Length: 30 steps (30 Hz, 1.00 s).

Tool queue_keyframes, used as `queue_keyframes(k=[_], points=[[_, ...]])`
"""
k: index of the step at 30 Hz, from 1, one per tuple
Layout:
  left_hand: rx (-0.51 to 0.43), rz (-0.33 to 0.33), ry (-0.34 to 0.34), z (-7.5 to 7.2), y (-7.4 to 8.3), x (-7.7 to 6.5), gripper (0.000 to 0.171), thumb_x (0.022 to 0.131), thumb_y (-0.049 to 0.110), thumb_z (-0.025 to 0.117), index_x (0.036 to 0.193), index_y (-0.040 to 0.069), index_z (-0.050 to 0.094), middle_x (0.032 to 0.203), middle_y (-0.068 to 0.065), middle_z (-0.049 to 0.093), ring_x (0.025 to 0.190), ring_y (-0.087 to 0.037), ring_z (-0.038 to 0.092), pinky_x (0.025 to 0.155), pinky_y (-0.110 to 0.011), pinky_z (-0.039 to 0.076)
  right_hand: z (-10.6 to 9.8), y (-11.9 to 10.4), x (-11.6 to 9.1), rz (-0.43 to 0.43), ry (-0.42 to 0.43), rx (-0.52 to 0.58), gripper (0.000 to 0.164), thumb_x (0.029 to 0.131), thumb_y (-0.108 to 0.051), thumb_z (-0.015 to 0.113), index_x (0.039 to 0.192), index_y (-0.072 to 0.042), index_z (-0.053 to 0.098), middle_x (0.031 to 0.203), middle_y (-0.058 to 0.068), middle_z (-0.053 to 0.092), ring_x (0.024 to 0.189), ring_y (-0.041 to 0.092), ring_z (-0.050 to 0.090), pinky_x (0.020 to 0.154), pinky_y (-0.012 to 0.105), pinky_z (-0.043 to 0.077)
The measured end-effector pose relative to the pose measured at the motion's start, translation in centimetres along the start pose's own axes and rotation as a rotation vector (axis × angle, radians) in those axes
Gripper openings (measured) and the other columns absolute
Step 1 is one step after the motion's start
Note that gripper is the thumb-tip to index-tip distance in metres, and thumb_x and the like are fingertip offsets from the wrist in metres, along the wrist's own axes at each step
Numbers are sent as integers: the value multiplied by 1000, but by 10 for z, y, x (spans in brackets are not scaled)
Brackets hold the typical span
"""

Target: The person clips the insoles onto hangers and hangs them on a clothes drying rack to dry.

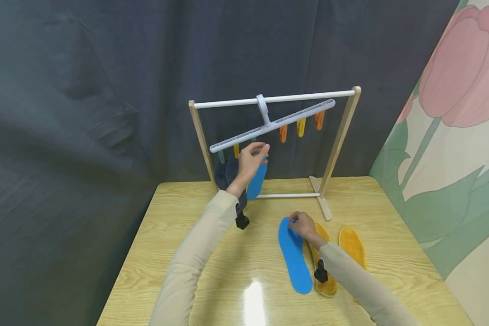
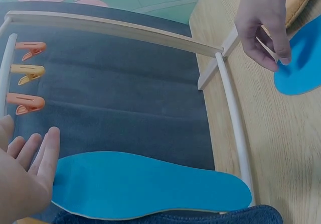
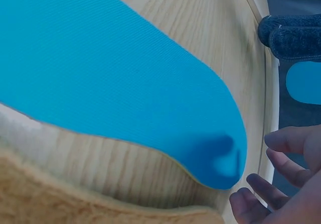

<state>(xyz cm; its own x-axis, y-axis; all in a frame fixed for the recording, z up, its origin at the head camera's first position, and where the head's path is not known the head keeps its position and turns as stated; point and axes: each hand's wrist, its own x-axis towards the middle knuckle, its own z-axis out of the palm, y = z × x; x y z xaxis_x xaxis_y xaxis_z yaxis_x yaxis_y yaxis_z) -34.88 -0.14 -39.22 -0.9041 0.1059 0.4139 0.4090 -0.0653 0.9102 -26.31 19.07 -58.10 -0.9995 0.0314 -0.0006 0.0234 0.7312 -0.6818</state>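
My left hand (image 1: pixel 250 162) is raised just under the pale clip hanger (image 1: pixel 297 117), fingers extended. Beside it a blue insole (image 1: pixel 257 182) hangs from the hanger; its upper end is partly hidden by the hand. Dark blue fuzzy insoles (image 1: pixel 221 175) hang further left, beneath a teal clip (image 1: pixel 221 157) and a yellow clip (image 1: pixel 237 151). Down at the table, my right hand (image 1: pixel 303 225) hovers with loosely bent fingers at the far end of a second blue insole (image 1: pixel 295 260) lying flat. The right wrist view shows nothing between its fingers (image 3: pixel 286 138).
A wood-and-white rack (image 1: pixel 342 131) carries the tilted hanger. On its right half are two orange clips (image 1: pixel 283 133) with a yellow one (image 1: pixel 301 127) between. Two fuzzy orange-yellow insoles (image 1: pixel 352 244) lie right of the blue one on the wooden table (image 1: pixel 179 253). A dark curtain (image 1: pixel 106 90) stands behind.
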Motion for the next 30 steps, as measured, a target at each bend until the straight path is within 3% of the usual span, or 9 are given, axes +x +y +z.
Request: queue_keyframes(k=[10, 21, 30], points=[[75, -21, -39, 11, 2, 4, 38, 98, 21, 65, 129, -1, 61, 119, -19, 66, 101, -28, 69, 78, -26, 59, 3, 9, -3, 12, -15, -6, 11, 85, -3, 73, 95, 2, 70, 103, 20, 68, 102, 39, 62, 85, 51, 53], [126, -53, -92, 28, 8, 9, 48, 101, 25, 61, 140, 0, 50, 131, -19, 59, 114, -27, 64, 83, -25, 57, 5, 13, -5, 21, -2, 0, 14, 83, -2, 75, 95, 3, 69, 101, 21, 62, 94, 36, 59, 80, 50, 52], [136, -55, -84, 41, 15, 15, 50, 102, 25, 59, 141, -5, 48, 134, -21, 58, 110, -30, 66, 79, -25, 58, 11, 11, -8, 18, 17, -8, 27, 80, -5, 80, 100, 3, 66, 96, 21, 57, 83, 33, 53, 71, 47, 49]])
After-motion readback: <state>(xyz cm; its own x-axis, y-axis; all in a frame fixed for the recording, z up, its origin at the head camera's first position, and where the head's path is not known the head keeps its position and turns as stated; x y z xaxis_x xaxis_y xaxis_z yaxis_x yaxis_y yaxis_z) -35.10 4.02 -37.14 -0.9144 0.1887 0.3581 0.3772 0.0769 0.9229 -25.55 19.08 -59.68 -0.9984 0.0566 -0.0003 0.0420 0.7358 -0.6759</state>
